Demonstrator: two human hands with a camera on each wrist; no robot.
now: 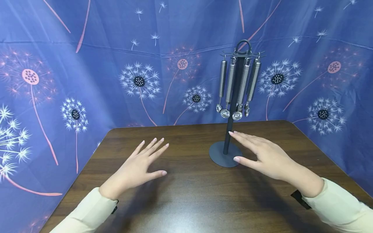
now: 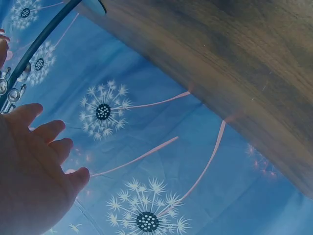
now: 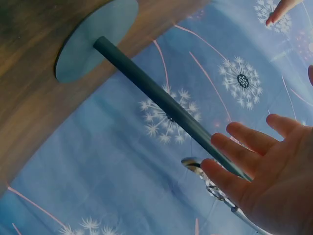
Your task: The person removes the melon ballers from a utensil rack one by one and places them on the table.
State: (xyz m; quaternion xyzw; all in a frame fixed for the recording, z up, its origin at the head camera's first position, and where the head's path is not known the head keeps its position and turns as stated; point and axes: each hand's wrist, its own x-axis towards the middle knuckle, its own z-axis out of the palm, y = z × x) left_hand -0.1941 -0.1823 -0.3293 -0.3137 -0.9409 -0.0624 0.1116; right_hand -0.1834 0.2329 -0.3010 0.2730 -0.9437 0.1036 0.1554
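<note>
A dark metal stand [image 1: 226, 139] rises from a round base toward the back right of the table. From its hooks hang several silver utensils [image 1: 230, 81] with long cylindrical handles and small rounded metal ends; their exact kind is unclear. My right hand [image 1: 263, 158] hovers by the pole, fingers straight and thumb apart, holding nothing. In the right wrist view, the fingers of that hand [image 3: 279, 176] overlap the pole [image 3: 156, 95]; contact cannot be told. My left hand [image 1: 135, 170] is held above the table's left half, fingers spread, nothing in it.
A brown wood-grain table [image 1: 186, 194] lies beneath both hands. Blue cloth [image 1: 102, 81] with dandelion prints hangs behind the table and along its sides. The stand's looped top [image 1: 243, 42] and hook tips reach well above the hands.
</note>
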